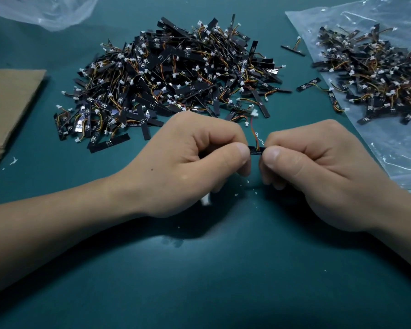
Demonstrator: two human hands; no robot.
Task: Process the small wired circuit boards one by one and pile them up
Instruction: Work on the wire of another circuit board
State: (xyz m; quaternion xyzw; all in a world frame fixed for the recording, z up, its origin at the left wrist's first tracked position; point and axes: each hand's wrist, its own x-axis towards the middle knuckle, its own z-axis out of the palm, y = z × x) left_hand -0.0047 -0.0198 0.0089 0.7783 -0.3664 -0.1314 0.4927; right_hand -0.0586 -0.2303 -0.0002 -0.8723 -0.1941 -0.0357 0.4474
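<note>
Both forearms come in from the bottom corners and meet at the middle. The left hand (195, 160) is curled, knuckles up, and pinches one end of a small black board (256, 151) between thumb and forefinger; its other fingers are folded under the palm. The right hand (318, 167) mirrors it and pinches the other end of the board the same way, so the two thumb tips nearly meet and only a short piece of board shows between them. The board is held level just above the mat (223, 281), in front of the pile. Its red, orange and yellow wires (255, 136) rise from the far edge to a white plug (246, 124). The mat is a dark teal sheet that fills the view, with small white scraps (205, 199) scattered near the hands. Just beyond the hands lies a big loose pile (171, 79) of the same boards, black strips tangled with wires and white plugs. A flat piece of brown cardboard (12, 100) lies at the left edge. At the right, a clear bag (389, 143) is spread flat and carries a smaller heap (377, 74) of boards; whether they lie in it or on it I cannot tell. Two stray boards (293, 49) lie between the pile and the bag. A second bag (52, 10), crumpled, sits at the top left.
</note>
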